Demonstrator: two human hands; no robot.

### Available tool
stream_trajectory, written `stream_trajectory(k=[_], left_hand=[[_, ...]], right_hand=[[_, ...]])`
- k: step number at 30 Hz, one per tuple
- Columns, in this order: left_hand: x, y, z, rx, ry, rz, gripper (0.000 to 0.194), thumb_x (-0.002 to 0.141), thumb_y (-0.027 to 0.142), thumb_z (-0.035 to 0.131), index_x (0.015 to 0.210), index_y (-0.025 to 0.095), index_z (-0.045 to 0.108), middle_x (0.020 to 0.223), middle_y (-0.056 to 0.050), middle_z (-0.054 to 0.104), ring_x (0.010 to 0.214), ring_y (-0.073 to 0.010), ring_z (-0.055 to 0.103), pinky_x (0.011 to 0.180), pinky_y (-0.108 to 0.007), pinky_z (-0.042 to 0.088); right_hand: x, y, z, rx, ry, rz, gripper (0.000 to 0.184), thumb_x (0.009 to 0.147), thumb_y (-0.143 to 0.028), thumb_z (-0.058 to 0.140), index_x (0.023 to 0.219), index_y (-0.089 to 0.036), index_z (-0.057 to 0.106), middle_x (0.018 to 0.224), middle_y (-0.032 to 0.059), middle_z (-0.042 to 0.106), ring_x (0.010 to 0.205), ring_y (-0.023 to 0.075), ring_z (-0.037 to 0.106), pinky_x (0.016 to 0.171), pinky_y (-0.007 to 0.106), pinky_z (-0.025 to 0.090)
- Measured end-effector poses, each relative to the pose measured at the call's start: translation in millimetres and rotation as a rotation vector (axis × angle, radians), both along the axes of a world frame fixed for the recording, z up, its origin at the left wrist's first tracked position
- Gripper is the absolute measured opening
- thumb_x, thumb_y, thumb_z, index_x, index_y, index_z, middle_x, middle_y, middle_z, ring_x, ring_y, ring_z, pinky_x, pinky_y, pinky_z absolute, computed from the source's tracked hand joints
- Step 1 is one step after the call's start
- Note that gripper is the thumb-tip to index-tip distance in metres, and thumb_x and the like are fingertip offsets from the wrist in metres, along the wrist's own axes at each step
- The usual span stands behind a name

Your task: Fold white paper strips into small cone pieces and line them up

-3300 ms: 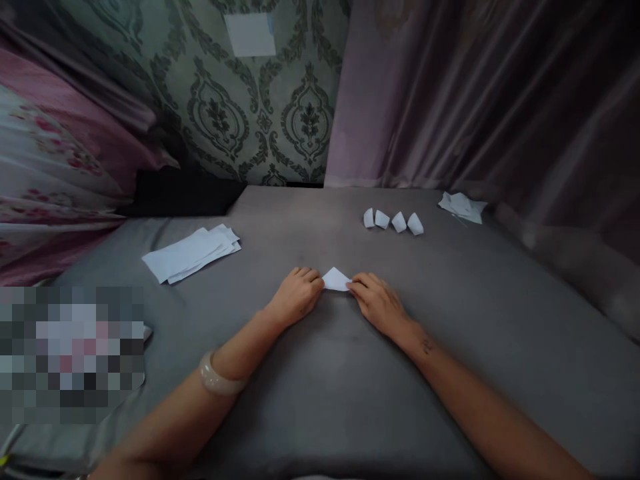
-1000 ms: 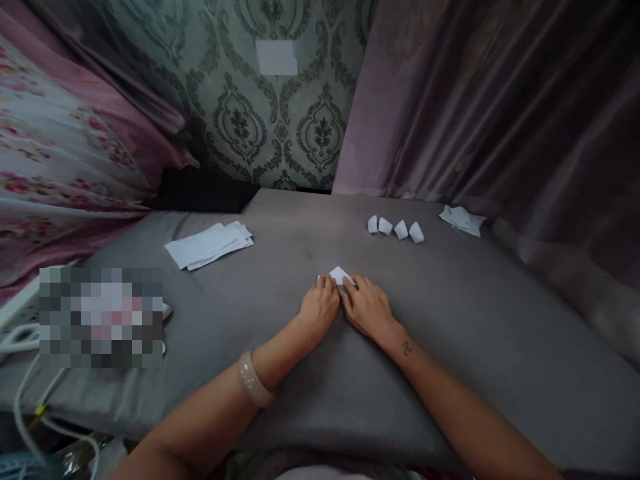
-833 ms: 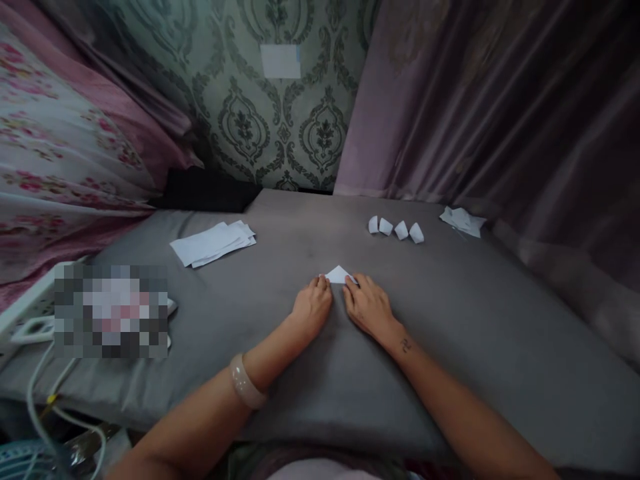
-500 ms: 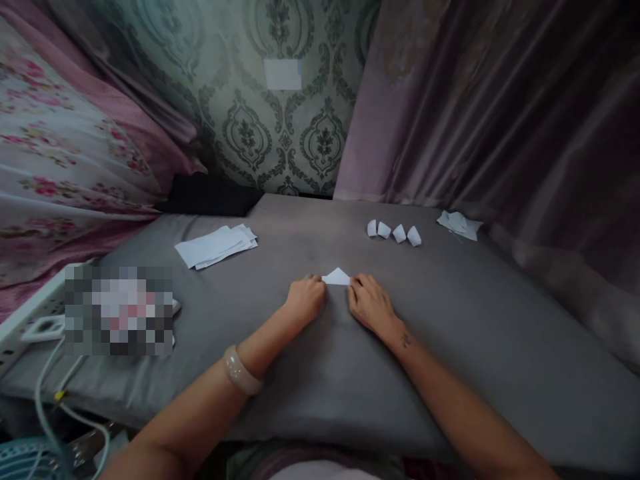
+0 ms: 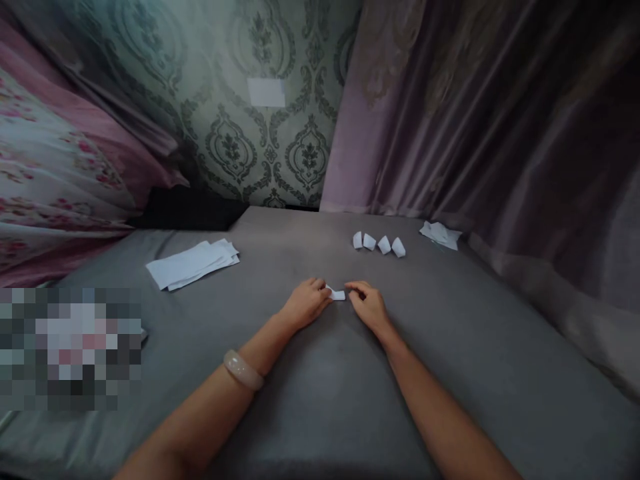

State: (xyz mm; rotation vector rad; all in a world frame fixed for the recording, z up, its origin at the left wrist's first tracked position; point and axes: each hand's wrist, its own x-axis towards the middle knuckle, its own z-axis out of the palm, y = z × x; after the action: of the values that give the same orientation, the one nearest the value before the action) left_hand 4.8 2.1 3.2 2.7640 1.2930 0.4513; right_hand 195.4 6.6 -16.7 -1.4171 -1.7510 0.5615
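Note:
A small folded piece of white paper [image 5: 339,294] lies on the grey fabric surface [image 5: 310,393] between my two hands. My left hand [image 5: 306,304], with a pale bangle on its wrist, pinches the paper's left end with curled fingers. From the other side, my right hand [image 5: 367,307] pinches the right end, fingers bent over it. Only a narrow strip of the paper shows between the fingertips.
Several small folded white paper pieces [image 5: 379,243] stand in a row further back right. A stack of white paper strips [image 5: 193,263] lies at the left. More white paper scraps [image 5: 440,234] lie by the curtain at the far right. A blurred patch covers the lower left.
The paper showed as a triangle between my hands half a second ago; now it is flatter and narrower, with both hands still on its ends. The camera view has shifted slightly.

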Motion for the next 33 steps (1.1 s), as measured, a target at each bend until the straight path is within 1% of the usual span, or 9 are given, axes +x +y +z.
stream_trajectory(k=[2, 4, 8, 10, 12, 19, 25, 30, 33], left_hand=[[2.0, -2.5, 4.6, 0.049, 0.039, 0.019, 0.029, 0.095, 0.025, 0.038, 0.094, 0.013, 0.065, 0.092, -0.012, 0.063, 0.085, -0.0217, 0.056, 0.079, -0.035, 0.041], [3.9, -3.7, 9.1, 0.068, -0.092, 0.094, 0.029, 0.094, 0.024, 0.038, 0.09, 0.012, 0.065, 0.087, -0.011, 0.064, 0.083, -0.021, 0.056, 0.078, -0.034, 0.041], [5.9, -7.2, 18.3, -0.14, -0.838, 0.35, 0.031, 0.093, 0.034, 0.042, 0.088, 0.013, 0.065, 0.077, -0.005, 0.064, 0.069, -0.015, 0.056, 0.064, -0.025, 0.043], [7.1, -12.5, 24.8, -0.322, -1.16, 0.375, 0.033, 0.089, 0.04, 0.048, 0.086, 0.013, 0.065, 0.072, -0.003, 0.064, 0.063, -0.0131, 0.055, 0.056, -0.022, 0.041], [8.4, -19.2, 32.3, -0.41, -1.322, 0.362, 0.031, 0.085, 0.041, 0.054, 0.086, 0.013, 0.067, 0.071, -0.002, 0.064, 0.061, -0.0117, 0.054, 0.055, -0.021, 0.04], [5.7, -28.3, 49.2, -0.398, -1.508, 0.357, 0.027, 0.079, 0.04, 0.064, 0.084, 0.014, 0.07, 0.074, -0.002, 0.067, 0.063, -0.0111, 0.056, 0.058, -0.021, 0.043], [-6.7, -24.5, 58.9, -0.399, -1.682, 0.352, 0.024, 0.075, 0.036, 0.07, 0.088, 0.016, 0.072, 0.082, -0.003, 0.07, 0.069, -0.011, 0.058, 0.066, -0.021, 0.047], [-12.7, -25.2, 66.6, -0.35, -1.679, 0.376, 0.018, 0.073, 0.033, 0.072, 0.08, 0.016, 0.074, 0.071, -0.001, 0.067, 0.059, -0.0077, 0.053, 0.056, -0.018, 0.044], [-13.0, -26.0, 68.2, -0.396, -1.694, 0.36, 0.02, 0.073, 0.033, 0.073, 0.081, 0.016, 0.075, 0.069, -0.001, 0.067, 0.054, -0.0074, 0.053, 0.051, -0.019, 0.046]], right_hand=[[1.2, 2.8, -2.8, -0.018, 0.107, -0.056, 0.03, 0.078, -0.021, 0.044, 0.092, -0.018, 0.07, 0.095, 0.0073, 0.071, 0.086, 0.0182, 0.065, 0.078, 0.032, 0.051], [0.1, 2.4, -2.1, -0.036, 0.193, -0.091, 0.031, 0.082, -0.029, 0.044, 0.095, -0.017, 0.069, 0.094, 0.0086, 0.071, 0.087, 0.02, 0.066, 0.077, 0.034, 0.052], [-11.2, -7.5, 14.1, -0.069, 0.312, -0.071, 0.039, 0.085, -0.045, 0.047, 0.102, -0.015, 0.067, 0.098, 0.011, 0.071, 0.089, 0.0218, 0.067, 0.074, 0.033, 0.053], [-21.3, -14.2, 28.2, -0.121, 0.452, -0.013, 0.041, 0.081, -0.048, 0.055, 0.103, -0.015, 0.065, 0.096, 0.0112, 0.071, 0.089, 0.0218, 0.067, 0.075, 0.033, 0.052], [-33.0, -19.4, 43.3, -0.119, 0.505, 0.06, 0.039, 0.079, -0.048, 0.061, 0.1, -0.015, 0.065, 0.095, 0.0107, 0.071, 0.086, 0.0205, 0.066, 0.075, 0.033, 0.052], [-63.9, -19.9, 81.9, -0.031, 0.521, 0.106, 0.024, 0.077, -0.04, 0.066, 0.082, -0.016, 0.065, 0.073, 0.0029, 0.068, 0.063, 0.0136, 0.06, 0.059, 0.025, 0.048], [-69.8, -12.8, 103.1, 0.011, 0.331, 0.223, 0.018, 0.081, -0.035, 0.063, 0.082, -0.018, 0.066, 0.073, 0.0017, 0.067, 0.064, 0.0133, 0.06, 0.06, 0.025, 0.047], [-75.8, -11.3, 103.8, 0.307, 0.158, 0.109, 0.015, 0.082, -0.032, 0.063, 0.092, -0.021, 0.059, 0.08, 0.0012, 0.065, 0.071, 0.0143, 0.06, 0.067, 0.028, 0.049], [-79.4, -14.4, 102.0, 0.454, 0.041, 0.13, 0.004, 0.087, -0.026, 0.056, 0.088, -0.022, 0.058, 0.081, 0.0011, 0.062, 0.074, 0.0142, 0.059, 0.07, 0.028, 0.05]])
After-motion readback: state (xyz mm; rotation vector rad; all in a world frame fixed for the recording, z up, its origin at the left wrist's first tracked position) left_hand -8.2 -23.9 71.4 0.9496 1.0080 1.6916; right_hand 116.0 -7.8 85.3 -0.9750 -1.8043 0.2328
